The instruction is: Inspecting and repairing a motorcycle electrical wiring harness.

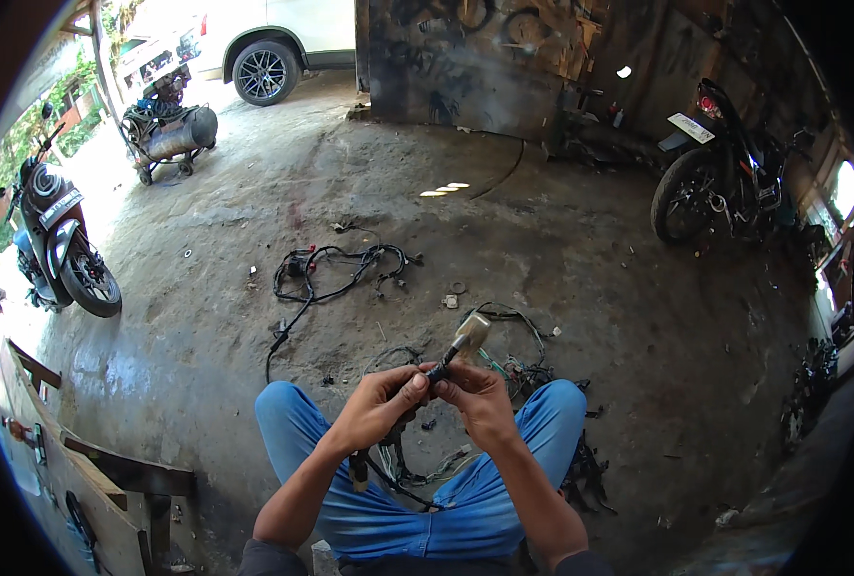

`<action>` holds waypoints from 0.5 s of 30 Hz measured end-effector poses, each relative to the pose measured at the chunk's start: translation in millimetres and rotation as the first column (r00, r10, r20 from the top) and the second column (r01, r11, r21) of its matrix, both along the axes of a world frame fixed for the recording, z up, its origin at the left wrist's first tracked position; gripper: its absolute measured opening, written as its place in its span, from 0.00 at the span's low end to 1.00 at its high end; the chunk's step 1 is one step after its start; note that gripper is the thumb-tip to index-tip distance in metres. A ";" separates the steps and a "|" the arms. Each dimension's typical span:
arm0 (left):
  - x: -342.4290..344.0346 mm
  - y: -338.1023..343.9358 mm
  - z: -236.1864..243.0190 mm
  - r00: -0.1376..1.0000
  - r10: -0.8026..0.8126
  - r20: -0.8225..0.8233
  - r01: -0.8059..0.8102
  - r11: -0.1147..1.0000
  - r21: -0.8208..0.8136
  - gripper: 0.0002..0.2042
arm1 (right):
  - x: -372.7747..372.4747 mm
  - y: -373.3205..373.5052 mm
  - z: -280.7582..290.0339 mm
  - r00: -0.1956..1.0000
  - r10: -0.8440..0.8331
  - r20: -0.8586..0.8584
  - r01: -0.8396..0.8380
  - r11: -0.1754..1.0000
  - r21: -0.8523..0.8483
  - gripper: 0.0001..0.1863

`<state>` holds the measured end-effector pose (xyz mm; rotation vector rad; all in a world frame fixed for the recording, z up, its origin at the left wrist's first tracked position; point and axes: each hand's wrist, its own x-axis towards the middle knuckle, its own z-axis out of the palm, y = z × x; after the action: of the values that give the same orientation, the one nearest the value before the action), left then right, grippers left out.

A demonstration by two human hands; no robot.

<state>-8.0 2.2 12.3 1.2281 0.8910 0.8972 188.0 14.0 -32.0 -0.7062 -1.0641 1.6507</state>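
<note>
My left hand [379,401] and my right hand [480,401] meet above my lap, both closed on a black-wrapped wiring harness [438,372]. The thumbs press on it from either side. A pale, boxy connector [472,331] sticks up and away from the fingers at the end of the harness. More of the harness seems to hang below my left hand, where another connector [359,472] shows by the wrist. Loose cables [403,470] loop between my knees. The fingertips are partly hidden behind the thumbs.
Another black harness [336,278] lies on the concrete floor ahead, left of a small metal piece [450,301]. Tangled wires [533,374] lie near my right knee. A wooden bench [91,480] stands at left. Farther off are a scooter [62,235], a compressor [173,134], a motorcycle [724,168] and a white car [317,29].
</note>
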 end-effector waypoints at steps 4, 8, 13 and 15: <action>-6.4 1.5 -10.0 0.999 -0.027 0.026 0.027 1.000 -0.012 0.18 | -5.7 -1.4 -4.8 0.995 -0.032 -0.099 0.016 0.987 -0.158 0.13; -7.5 1.2 -16.5 0.999 -0.028 0.036 0.029 0.999 -0.038 0.17 | -5.2 3.5 -4.7 0.933 -0.059 -0.354 -0.087 0.919 -0.383 0.10; -4.9 -1.8 -18.9 0.967 0.231 0.108 -0.225 0.972 -0.070 0.16 | -6.9 3.4 -18.7 0.949 0.019 -0.316 -0.151 0.904 -0.401 0.08; -0.6 -1.4 -15.1 0.948 0.309 0.071 -0.308 0.951 -0.034 0.17 | -22.6 -19.9 -5.6 0.831 -0.339 0.442 0.236 0.933 0.272 0.09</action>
<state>-8.6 0.8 -2.8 1.0433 1.0470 1.1722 165.4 -5.9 -37.6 -1.1173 -1.3791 1.1009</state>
